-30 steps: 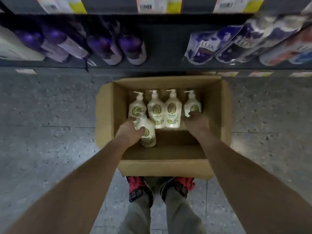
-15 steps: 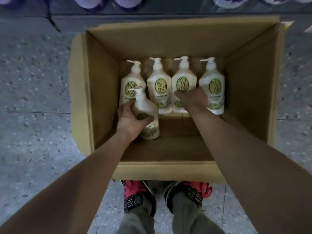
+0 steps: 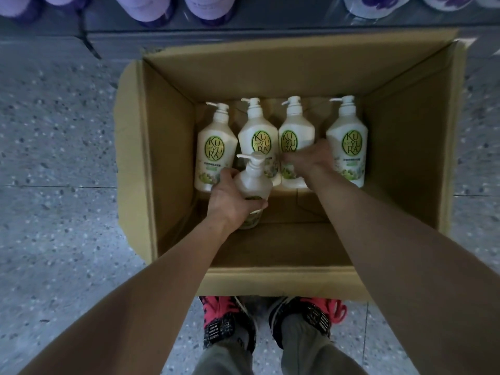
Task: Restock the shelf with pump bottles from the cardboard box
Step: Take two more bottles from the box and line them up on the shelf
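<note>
An open cardboard box (image 3: 405,147) stands on the floor in front of my feet. Several cream pump bottles with green oval labels stand in a row along its far wall, from the leftmost bottle (image 3: 215,147) to the rightmost bottle (image 3: 349,142). My left hand (image 3: 232,198) is closed around another pump bottle (image 3: 253,180), lifted a little in front of the row. My right hand (image 3: 311,159) lies on the third bottle in the row (image 3: 295,131), fingers wrapped across its label.
The bottom shelf edge (image 3: 243,31) runs along the top, with purple bottles (image 3: 151,6) and refill pouches (image 3: 378,4) on it. Speckled grey floor lies on both sides of the box. My red-laced shoes (image 3: 270,320) touch the box's near wall.
My head has dropped closer to the box. The left hand has raised its bottle slightly. The right hand slid from the rightmost bottle to the third one and closed on it.
</note>
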Demonstrator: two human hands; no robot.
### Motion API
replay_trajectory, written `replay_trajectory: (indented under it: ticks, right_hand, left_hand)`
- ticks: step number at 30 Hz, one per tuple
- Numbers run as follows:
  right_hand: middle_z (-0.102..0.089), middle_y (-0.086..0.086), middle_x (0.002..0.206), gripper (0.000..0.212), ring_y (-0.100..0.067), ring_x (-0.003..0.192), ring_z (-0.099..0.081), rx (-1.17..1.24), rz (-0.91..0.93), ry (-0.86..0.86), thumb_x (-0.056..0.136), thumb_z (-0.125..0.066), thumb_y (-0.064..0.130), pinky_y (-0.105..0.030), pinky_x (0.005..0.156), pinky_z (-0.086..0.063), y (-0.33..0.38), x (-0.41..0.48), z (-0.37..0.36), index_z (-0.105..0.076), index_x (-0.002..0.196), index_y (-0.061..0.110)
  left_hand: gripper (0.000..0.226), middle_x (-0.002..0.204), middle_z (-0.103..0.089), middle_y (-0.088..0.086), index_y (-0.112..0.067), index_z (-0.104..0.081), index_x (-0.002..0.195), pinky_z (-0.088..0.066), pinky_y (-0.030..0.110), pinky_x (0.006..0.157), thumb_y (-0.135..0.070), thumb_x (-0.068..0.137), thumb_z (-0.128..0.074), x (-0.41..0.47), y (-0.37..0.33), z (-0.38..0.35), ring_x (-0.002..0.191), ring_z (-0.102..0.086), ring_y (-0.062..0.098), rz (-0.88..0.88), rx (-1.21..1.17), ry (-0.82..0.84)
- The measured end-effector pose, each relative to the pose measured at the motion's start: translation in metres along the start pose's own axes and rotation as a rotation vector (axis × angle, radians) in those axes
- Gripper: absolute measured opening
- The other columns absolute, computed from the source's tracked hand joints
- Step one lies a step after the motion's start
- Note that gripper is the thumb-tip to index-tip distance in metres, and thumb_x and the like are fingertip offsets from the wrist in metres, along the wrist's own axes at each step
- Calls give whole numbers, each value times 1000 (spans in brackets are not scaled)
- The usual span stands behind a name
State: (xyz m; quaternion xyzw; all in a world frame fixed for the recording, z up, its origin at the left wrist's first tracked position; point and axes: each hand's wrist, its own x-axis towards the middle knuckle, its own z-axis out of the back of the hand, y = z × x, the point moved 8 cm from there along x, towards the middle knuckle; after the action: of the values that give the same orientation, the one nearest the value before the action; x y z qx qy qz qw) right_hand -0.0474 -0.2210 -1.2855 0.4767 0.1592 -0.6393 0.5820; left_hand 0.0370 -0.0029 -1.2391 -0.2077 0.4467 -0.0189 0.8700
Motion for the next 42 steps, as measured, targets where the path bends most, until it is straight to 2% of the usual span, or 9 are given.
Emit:
replay_trajectory:
  ticks: [3,7,13,16,20,23,28,36,42]
  right_hand:
    - [-75,-11,111,63,-29,97,-74,89,-16,118,63,-95,17,-40,75,-63,-6,-1,0,-65,118,6]
    - [-74,-12,115,64,-26,100,-74,293,2,243,70,-91,3,-32,64,-60,-8,-24,10,-63,127,3]
    - [-76,-1,114,81,-19,104,-73,364,111,263,58,-97,12,-44,88,-62,24,-83,48,-61,131,17]
    - [-77,-2,115,94,-21,108,-73,391,188,277,45,-98,24,-49,94,-60,55,-124,79,-61,131,17]
    - [-77,-7,117,75,-25,111,-73,417,305,340,61,-93,9,-51,97,-59,104,-189,122,-63,130,15]
    - [-76,-10,118,68,-28,112,-73,407,378,366,68,-91,3,-53,97,-58,138,-243,154,-64,130,13]
    - [-77,-12,117,74,-32,112,-73,412,440,382,60,-93,6,-58,98,-56,193,-358,204,-65,129,12]
    - [-80,-6,109,58,-24,103,-76,331,648,333,68,-90,-2,-52,95,-59,290,-597,282,-69,119,13]
    - [-80,-3,108,50,-24,106,-76,259,877,403,70,-91,0,-49,95,-59,362,-776,306,-70,112,19]
  left_hand:
    - [97,134,-60,2,-23,-42,144,-47,38,102,-41,65,-95,-3,-8,2,127,-56,25,-68,80,47]
    - [97,131,-63,-3,-27,-41,146,-50,41,103,-41,66,-95,-15,-18,15,123,-59,22,-109,42,101]
    - [93,119,-64,-7,-22,-49,140,-52,34,96,-32,62,-99,-54,-63,69,110,-62,14,-154,-118,125]
    - [89,118,-68,-9,-30,-53,131,-56,37,96,-34,55,-100,-84,-92,108,109,-67,13,-185,-211,108]
    - [71,109,-71,-13,-37,-57,113,-58,28,84,-22,59,-99,-134,-124,167,97,-69,1,-224,-352,87]
    - [70,108,-71,-12,-38,-57,115,-57,21,73,-15,62,-97,-175,-142,217,94,-70,-2,-261,-436,48]
    - [72,109,-71,-5,-21,-53,128,-58,29,81,-15,70,-94,-258,-172,310,96,-70,6,-296,-454,44]
    - [66,116,-72,1,-27,-53,122,-58,43,93,-21,71,-94,-446,-205,473,107,-71,17,-459,-401,0]
    - [63,110,-77,0,-22,-62,130,-62,28,75,-11,74,-91,-603,-200,576,96,-76,11,-604,-565,-137]
